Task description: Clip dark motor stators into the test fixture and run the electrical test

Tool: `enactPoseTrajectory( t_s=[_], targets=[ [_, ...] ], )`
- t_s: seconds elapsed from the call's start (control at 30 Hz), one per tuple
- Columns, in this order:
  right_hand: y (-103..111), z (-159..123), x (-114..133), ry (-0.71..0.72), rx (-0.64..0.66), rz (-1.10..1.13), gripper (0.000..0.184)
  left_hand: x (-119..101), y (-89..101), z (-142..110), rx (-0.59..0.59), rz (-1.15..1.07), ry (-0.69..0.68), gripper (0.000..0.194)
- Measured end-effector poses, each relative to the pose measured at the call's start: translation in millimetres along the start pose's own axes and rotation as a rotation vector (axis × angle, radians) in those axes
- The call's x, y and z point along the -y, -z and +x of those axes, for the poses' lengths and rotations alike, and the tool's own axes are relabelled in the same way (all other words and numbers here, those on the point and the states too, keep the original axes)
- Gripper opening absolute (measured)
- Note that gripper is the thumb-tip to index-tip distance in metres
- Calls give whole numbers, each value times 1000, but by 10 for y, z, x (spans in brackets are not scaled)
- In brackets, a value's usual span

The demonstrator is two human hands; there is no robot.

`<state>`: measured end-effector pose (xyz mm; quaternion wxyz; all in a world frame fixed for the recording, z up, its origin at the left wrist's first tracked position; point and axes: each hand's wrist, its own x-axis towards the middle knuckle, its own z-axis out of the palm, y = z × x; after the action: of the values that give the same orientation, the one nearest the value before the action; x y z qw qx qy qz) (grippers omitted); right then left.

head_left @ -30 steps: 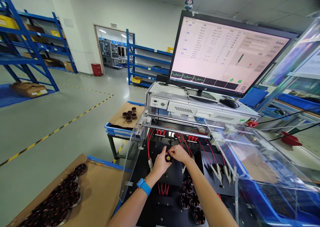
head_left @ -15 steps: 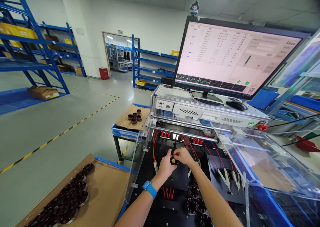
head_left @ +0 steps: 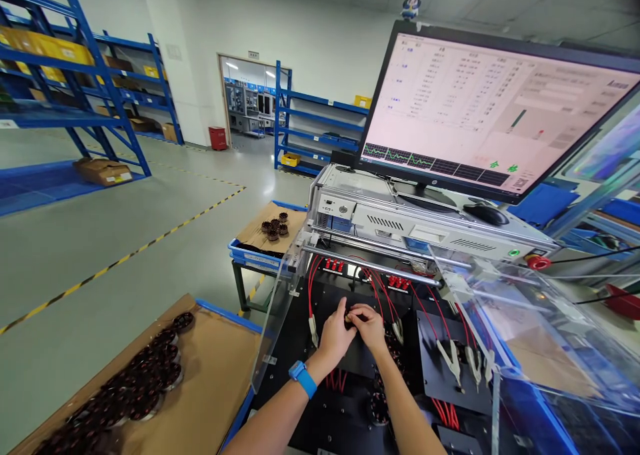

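At the near left, a blue, cardboard-lined tray [head_left: 226, 312] holds piled dark, toothed round parts [head_left: 127, 388]. Over the matte black tabletop [head_left: 336, 423], the left hand [head_left: 336, 337] and right hand [head_left: 371, 329] grasp what seems a small dark round part [head_left: 348, 321], mostly hidden. Beyond, a black-framed monitor [head_left: 480, 108] tops a white metal case [head_left: 440, 235]; blue metal shelves [head_left: 320, 116] line the pale wall [head_left: 310, 41].

Blue shelving [head_left: 60, 116], red bin [head_left: 217, 139] — beside a doorway [head_left: 250, 105], striped floor tape [head_left: 124, 259]

Monitor [head_left: 490, 115] with green Chinese characters [head_left: 503, 166] reading "合格" low on its screen. The lower bezel bears a round HP logo [head_left: 434, 182]. Smaller on-screen text [head_left: 440, 81] seems too blurred to read.
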<state>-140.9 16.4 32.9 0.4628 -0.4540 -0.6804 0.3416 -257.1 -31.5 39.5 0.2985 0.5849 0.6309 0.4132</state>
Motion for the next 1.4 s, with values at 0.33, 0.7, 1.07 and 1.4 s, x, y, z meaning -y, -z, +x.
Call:
enactPoseTrajectory(
  t_s=[0.33, 0.7, 1.07, 1.4],
  targets=[
    [-260, -206, -95, -34, -333, -100, 18, 210, 68, 295, 1, -382, 26, 17],
    [-124, -453, 34, 96, -161, -613, 32, 175, 1, 311, -19, -372, -4, 18],
    [-157, -472, 16, 154, -105, -772, 36, 135, 15, 344, -35, -313, -17, 16],
    [-170, -476, 1, 166, -93, -820, 40, 89, 9, 378, -47, -335, 78, 13]
  ],
)
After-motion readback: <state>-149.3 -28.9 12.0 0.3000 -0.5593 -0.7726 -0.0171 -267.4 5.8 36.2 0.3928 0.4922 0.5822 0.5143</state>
